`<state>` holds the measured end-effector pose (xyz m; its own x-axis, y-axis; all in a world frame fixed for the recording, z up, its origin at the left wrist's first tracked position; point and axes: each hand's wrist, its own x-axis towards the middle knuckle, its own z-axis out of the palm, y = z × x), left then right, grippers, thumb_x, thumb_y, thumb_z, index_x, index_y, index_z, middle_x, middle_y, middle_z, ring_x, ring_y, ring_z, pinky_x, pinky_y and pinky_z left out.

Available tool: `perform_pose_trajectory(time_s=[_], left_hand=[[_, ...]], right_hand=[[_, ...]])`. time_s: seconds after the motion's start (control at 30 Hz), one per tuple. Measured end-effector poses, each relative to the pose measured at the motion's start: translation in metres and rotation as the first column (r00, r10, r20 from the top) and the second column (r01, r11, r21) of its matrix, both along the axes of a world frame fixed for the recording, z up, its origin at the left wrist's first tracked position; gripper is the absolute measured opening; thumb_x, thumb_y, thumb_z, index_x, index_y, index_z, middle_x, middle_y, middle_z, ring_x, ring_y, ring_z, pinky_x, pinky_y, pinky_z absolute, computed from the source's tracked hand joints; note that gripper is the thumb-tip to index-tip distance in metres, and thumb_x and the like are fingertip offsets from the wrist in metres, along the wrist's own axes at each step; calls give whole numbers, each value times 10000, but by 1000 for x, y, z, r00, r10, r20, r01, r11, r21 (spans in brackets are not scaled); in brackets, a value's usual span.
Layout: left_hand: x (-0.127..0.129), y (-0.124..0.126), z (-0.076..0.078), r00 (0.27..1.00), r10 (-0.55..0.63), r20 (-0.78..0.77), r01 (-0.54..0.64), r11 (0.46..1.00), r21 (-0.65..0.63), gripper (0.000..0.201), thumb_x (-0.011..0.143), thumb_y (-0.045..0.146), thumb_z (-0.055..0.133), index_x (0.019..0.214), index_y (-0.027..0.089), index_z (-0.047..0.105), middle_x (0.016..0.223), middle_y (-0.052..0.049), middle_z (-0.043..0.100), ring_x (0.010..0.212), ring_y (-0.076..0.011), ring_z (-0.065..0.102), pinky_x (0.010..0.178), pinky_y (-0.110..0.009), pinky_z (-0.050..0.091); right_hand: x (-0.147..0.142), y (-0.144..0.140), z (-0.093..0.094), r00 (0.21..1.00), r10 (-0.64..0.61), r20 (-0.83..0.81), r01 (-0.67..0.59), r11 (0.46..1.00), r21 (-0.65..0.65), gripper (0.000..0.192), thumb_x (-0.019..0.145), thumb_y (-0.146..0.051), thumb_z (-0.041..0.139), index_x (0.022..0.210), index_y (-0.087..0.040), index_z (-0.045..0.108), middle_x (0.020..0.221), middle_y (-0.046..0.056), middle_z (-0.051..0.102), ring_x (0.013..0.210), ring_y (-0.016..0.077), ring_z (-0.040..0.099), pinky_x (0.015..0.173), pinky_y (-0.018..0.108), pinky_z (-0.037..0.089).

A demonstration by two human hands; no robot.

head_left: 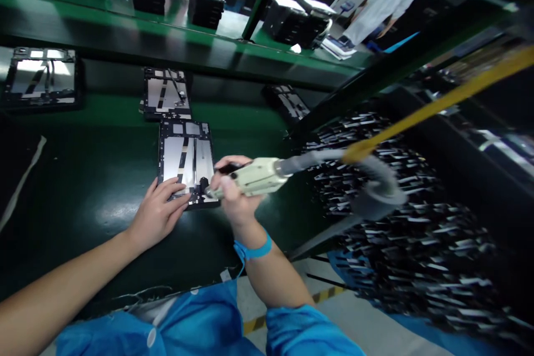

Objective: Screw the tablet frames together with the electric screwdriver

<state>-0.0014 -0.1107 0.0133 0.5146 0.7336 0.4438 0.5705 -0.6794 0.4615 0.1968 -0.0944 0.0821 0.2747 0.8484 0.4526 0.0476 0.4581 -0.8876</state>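
Observation:
An opened tablet housing (171, 158) with a silvery panel and dark ribbon strips lies on the green work surface. On its lower left corner my left hand (156, 211) rests with the fingers stretched out nearly flat. My right hand (237, 200) is wrapped round a pale green electric screwdriver (262, 175), held slanted. The screwdriver's tip points at the tablet's lower right corner, by a small black part; whether it touches a screw is too small to tell. A grey coiled cable (334, 156) runs from the tool's rear end to the right.
More opened tablets (161, 92) lie beyond, one (41, 75) at the left and another (287, 101) at the right. A raised green shelf (200, 44) carries black stacks. A yellow strap (442, 103) hangs by the cable above a large heap of dark pieces (413, 239). Other people stand behind.

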Motion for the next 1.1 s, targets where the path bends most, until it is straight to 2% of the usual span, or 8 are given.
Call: perform_pose_trajectory(time_s=[0.13, 0.23, 0.37, 0.53, 0.93, 1.1], left_hand=[[0, 0, 0, 1000, 10, -8, -10, 1000, 3, 243, 1028, 214, 563, 1201, 236, 732, 1290, -113, 706, 1326, -313, 596, 1119, -635, 434], [-1, 0, 1, 1000, 10, -18, -11, 1000, -14, 252, 1032, 226, 554, 1208, 243, 735, 1292, -117, 706, 1334, -314, 593, 1120, -640, 439], [-1, 0, 3, 1000, 11, -11, -12, 999, -33, 253, 1030, 224, 556, 1205, 246, 738, 1292, -113, 709, 1339, -316, 591, 1124, -648, 436], [0, 0, 4, 1000, 14, 2, -14, 999, -47, 253, 1020, 222, 569, 1196, 250, 748, 1287, -106, 714, 1332, -319, 598, 1135, -649, 426], [-2, 1, 2, 1000, 1, -14, -1, 1000, -16, 246, 1025, 218, 565, 1204, 242, 731, 1302, -108, 704, 1341, -313, 590, 1138, -625, 422], [-2, 1, 1, 999, 3, -32, -3, 1000, -29, 253, 1030, 224, 553, 1213, 247, 725, 1306, -113, 702, 1344, -314, 587, 1141, -626, 415]], right_hand=[[31, 23, -1, 969, -247, 15, 246, 968, 54, 136, 866, -236, 654, 998, -235, 619, 765, -48, 634, 495, 89, 592, 508, 253, 508], [41, 34, -7, 952, -306, 23, 305, 952, 31, 140, 833, -219, 660, 967, -222, 618, 803, -41, 657, 484, 77, 586, 489, 240, 496], [38, 34, -13, 960, -279, 22, 279, 960, -12, 151, 818, -238, 676, 960, -211, 632, 831, -26, 676, 492, 79, 591, 499, 246, 512], [33, 29, -12, 971, -235, 40, 237, 969, -71, 160, 821, -285, 686, 945, -199, 632, 773, -17, 676, 508, 92, 582, 532, 261, 529], [31, 29, -17, 978, -207, 17, 208, 973, -95, 193, 820, -293, 698, 956, -171, 636, 762, 1, 681, 524, 107, 591, 553, 278, 531], [31, 28, -19, 975, -218, 38, 221, 970, -101, 197, 814, -309, 709, 944, -178, 641, 699, -17, 657, 557, 127, 613, 610, 300, 555]])
